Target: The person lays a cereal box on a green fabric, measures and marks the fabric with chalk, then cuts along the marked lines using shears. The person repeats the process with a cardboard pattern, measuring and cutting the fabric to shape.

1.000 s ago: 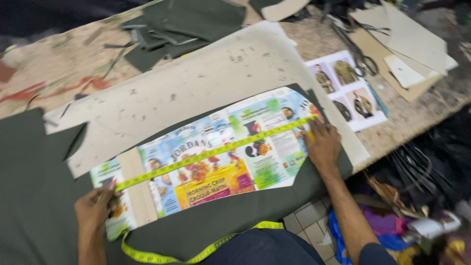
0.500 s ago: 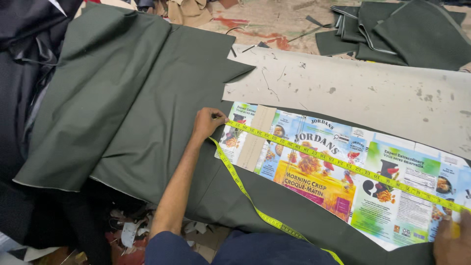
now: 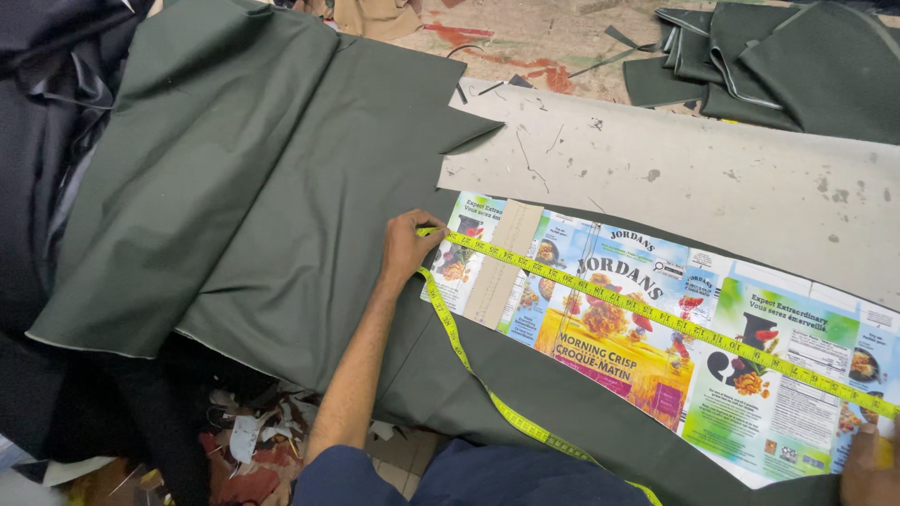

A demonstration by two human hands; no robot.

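Observation:
A long pattern piece cut from a printed cereal carton point(image 3: 656, 328) lies on dark green cloth point(image 3: 262, 197) spread over the table. A yellow measuring tape point(image 3: 675, 323) runs stretched along the pattern from its left end to the lower right. My left hand point(image 3: 405, 245) pins the tape's near end against the pattern's left edge, and the loose tail of the tape trails down toward my lap. My right hand point(image 3: 870, 464) shows only partly at the lower right corner, pressing the tape's far end down on the pattern.
A long grey board pattern point(image 3: 712, 183) lies just beyond the carton one. Cut green cloth pieces point(image 3: 778, 66) are stacked at the back right. Dark fabric point(image 3: 47, 112) is heaped at the left, and scraps litter the floor point(image 3: 253, 440) below the table edge.
The view swung from the right end of the pattern to its left end. Both hands kept the tape stretched along the carton pattern the whole time.

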